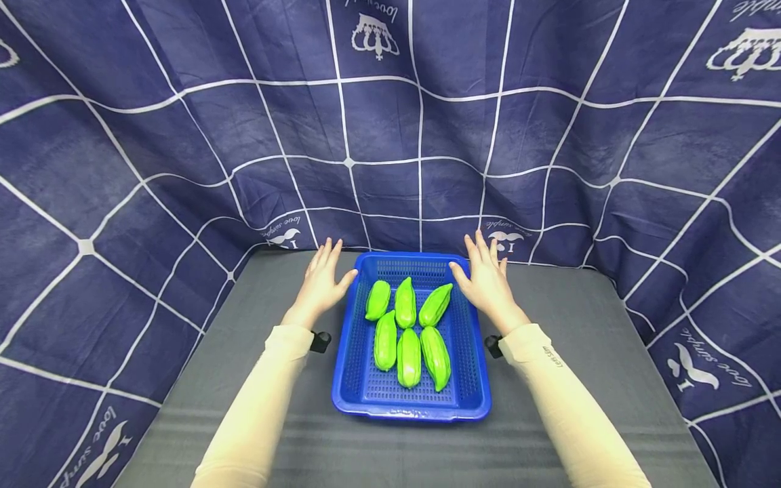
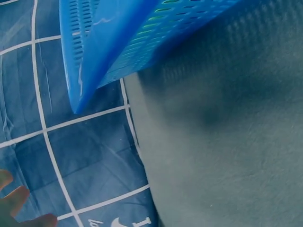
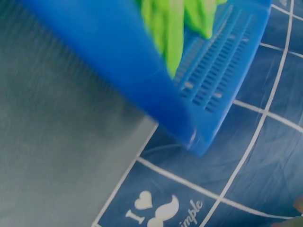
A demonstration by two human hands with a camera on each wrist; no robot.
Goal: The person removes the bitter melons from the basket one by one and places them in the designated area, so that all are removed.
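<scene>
A blue perforated basket holds several bright green, ridged, elongated vegetables lying in two rough rows. Just outside its upper left side is the left hand, fingers spread and straight, the thumb near the rim. The right hand is over the upper right corner with fingers extended; whether its thumb touches the rim I cannot tell. Neither hand grips anything. In the left wrist view, fingertips show at the lower left, apart from the basket. The right wrist view shows the basket and green vegetables.
The basket stands on a grey table surface. Dark blue cloth with white lines and printed motifs hangs behind the table and along both sides. Black bands with small devices are on both wrists, below cream sleeves.
</scene>
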